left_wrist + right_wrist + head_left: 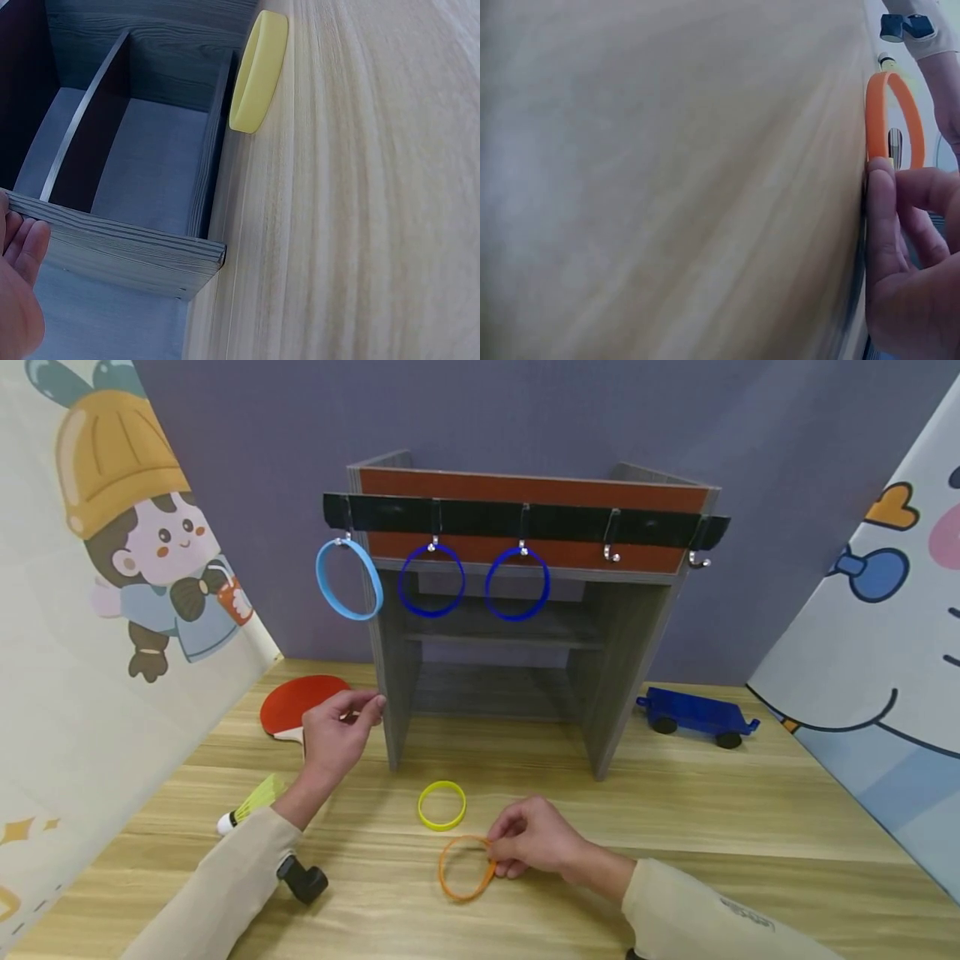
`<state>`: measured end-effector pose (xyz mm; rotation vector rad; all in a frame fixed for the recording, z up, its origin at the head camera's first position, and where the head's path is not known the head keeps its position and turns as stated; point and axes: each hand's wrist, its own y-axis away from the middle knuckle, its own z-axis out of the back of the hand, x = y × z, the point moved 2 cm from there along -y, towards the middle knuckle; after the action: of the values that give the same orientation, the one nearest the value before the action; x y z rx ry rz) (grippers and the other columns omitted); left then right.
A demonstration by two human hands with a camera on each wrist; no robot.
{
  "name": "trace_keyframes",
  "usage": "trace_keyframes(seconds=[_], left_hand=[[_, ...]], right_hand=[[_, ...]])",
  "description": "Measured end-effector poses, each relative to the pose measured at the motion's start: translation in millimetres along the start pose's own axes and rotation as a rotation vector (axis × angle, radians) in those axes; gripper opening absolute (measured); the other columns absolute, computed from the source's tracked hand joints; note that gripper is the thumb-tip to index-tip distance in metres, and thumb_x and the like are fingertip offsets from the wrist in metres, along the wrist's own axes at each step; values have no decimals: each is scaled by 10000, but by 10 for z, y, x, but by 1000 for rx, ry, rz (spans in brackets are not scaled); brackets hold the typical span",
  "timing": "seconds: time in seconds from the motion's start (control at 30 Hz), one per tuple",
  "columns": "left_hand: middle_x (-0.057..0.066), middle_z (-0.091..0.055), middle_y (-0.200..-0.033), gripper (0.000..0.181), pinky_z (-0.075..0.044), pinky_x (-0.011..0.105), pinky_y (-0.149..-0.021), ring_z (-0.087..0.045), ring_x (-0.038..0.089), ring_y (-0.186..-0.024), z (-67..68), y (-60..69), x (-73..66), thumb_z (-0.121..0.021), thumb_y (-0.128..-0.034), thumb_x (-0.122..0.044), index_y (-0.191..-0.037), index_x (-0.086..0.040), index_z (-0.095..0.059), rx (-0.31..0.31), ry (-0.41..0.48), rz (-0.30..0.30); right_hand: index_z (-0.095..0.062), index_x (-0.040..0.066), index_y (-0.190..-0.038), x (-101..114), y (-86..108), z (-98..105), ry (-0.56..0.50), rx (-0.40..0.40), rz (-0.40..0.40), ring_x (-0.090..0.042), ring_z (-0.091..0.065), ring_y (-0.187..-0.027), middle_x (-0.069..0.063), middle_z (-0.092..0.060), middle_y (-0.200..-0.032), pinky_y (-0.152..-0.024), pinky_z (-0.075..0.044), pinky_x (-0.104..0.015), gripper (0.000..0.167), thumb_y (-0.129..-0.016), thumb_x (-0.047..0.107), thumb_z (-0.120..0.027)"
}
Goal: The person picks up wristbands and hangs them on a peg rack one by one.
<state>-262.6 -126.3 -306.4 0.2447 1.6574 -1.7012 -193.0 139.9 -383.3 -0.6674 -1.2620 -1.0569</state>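
The right hand pinches an orange ring at its right side, low over the tabletop; the right wrist view shows thumb and fingers on the ring. At the front edge of the grey shelf's left side panel, the left hand holds on with thumb and fingertips. A yellow ring lies on the table just beyond the orange one. From hooks on the black bar hang a light blue ring and two dark blue rings. The two hooks on the right carry nothing.
Left of the shelf lie a red paddle and a yellow shuttlecock. A blue wheeled cart stands to the right of the shelf. Walls with cartoon pictures rise on both sides, and a purple-grey wall stands behind.
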Motion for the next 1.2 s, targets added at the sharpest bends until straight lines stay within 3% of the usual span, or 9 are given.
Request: trace_keyframes(seconds=[0.17, 0.43, 0.97, 1.2], left_hand=[[172, -666, -696, 74, -495, 143, -563, -636, 178, -572, -18, -9, 16, -719, -777, 100, -848, 101, -697, -1, -11, -7], [184, -666, -700, 72, -488, 129, -559, -638, 223, -568, -22, -14, 8, -714, -777, 110, -846, 109, -694, 0, 2, -7], [172, -666, -695, 73, -483, 122, -568, -633, 174, -573, -16, -9, 1, -718, -779, 99, -848, 99, -698, 3, -20, -7], [174, -665, -694, 72, -483, 124, -565, -628, 175, -572, -17, -11, 5, -718, -779, 99, -848, 99, -698, 2, -9, -10]], right_hand=[[-629, -38, -817, 1, 25, 70, -20, 4, -3, -195, -639, -549, -123, -634, -676, -508, -546, -309, 107, -750, -24, -712], [-612, -5, -774, 25, 77, 232, -37, 36, -13, -194, -639, -558, -121, -623, -684, -510, -536, -281, 83, -746, -36, -684], [-649, -19, -765, 255, 193, 634, -55, 133, 42, -299, -675, -651, -194, -639, -761, -589, -565, -383, 56, -758, -45, -698], [-648, -35, -804, 438, 237, 815, -110, 125, 102, -307, -681, -708, -223, -650, -782, -646, -563, -420, 54, -786, -71, -683]])
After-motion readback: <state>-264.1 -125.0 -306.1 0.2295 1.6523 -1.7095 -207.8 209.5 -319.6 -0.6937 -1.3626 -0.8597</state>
